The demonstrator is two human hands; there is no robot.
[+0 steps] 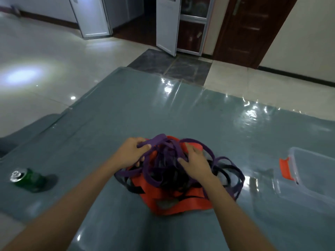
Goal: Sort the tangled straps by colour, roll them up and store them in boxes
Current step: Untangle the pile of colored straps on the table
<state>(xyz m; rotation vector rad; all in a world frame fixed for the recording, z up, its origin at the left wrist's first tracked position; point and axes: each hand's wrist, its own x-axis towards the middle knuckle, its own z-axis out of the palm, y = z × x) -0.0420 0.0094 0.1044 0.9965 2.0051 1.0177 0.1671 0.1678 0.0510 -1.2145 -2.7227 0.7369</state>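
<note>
Left hand [131,153] pinches a purple strap [157,139]; right hand [195,164], fingers [189,149] released, rests on the tangle [163,172]; clear box [311,171] at three o'clock.

straps I'm sorting: purple straps [159,140] mixed with black straps [168,173] | flat piece [181,203] under them: plain orange | my desk [145,105]: glossy grey-blue, unpatterned | can [29,179], lower left: green, silver top | box [317,171], right edge: clear, with orange latch [285,168] | floor [45,57]: cream tiles | door [250,29], upper right: dark brown
</note>
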